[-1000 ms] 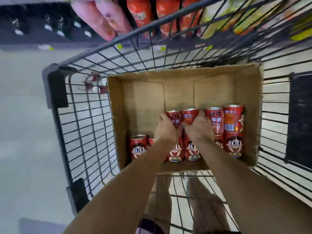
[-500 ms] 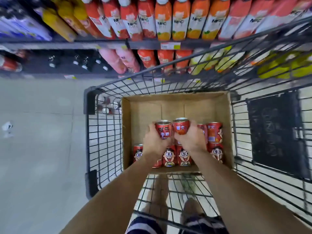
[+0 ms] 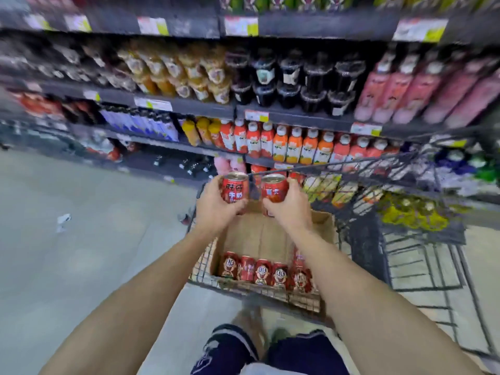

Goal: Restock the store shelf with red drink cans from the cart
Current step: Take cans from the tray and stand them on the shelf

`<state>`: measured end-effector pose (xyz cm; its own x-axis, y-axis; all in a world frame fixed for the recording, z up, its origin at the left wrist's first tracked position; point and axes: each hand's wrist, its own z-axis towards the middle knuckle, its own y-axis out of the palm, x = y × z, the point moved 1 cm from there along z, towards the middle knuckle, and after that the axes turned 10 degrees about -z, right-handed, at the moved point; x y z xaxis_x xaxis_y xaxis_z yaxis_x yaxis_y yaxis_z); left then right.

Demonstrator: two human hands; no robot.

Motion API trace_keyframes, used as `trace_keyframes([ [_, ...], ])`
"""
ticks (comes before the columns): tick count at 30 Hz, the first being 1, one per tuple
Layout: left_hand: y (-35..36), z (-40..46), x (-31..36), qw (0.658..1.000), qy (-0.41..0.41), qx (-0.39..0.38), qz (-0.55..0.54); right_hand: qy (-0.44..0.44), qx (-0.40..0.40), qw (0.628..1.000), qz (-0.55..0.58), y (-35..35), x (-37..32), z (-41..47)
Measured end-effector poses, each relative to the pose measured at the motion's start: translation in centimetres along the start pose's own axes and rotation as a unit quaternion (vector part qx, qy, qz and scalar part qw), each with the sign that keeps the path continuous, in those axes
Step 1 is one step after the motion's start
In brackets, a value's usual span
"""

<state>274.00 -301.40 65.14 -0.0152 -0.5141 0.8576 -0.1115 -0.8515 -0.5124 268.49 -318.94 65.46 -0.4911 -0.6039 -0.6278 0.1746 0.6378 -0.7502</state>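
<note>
My left hand (image 3: 215, 205) grips a red drink can (image 3: 234, 187) and my right hand (image 3: 290, 208) grips a second red can (image 3: 274, 188). Both cans are upright, side by side, lifted above the cardboard box (image 3: 323, 223) in the wire cart (image 3: 422, 239). Several more red cans with a cartoon face (image 3: 263, 272) stand in a row at the near end of the box. The store shelf (image 3: 297, 116) with drink bottles rises straight ahead, beyond the cart.
Orange and red juice bottles (image 3: 295, 144) fill the shelf level just above the held cans. Dark bottles and pink bottles (image 3: 405, 90) stand higher up. Grey floor (image 3: 81, 239) spreads to the left, with a small scrap of litter (image 3: 63, 220). My legs are below.
Both hands have lifted their cans up out of the box and forward toward the shelf. My view has tilted up from the cart to the shelves.
</note>
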Motion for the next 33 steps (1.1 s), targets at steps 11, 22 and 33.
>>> trace_keyframes([
  [11,-14.8,0.0,7.8,0.984,0.107,0.134,-0.047,-0.212,0.045,0.975,0.057,-4.9,-14.7,-2.4],
  [22,-31.6,2.8,1.7,0.974,0.094,0.197,-0.067,-0.255,0.02,0.961,0.104,4.2,-30.9,-5.7],
  [33,-47.5,9.6,-4.3,0.968,0.093,0.183,-0.144,-0.234,0.057,0.963,0.121,13.6,-44.2,-5.7],
])
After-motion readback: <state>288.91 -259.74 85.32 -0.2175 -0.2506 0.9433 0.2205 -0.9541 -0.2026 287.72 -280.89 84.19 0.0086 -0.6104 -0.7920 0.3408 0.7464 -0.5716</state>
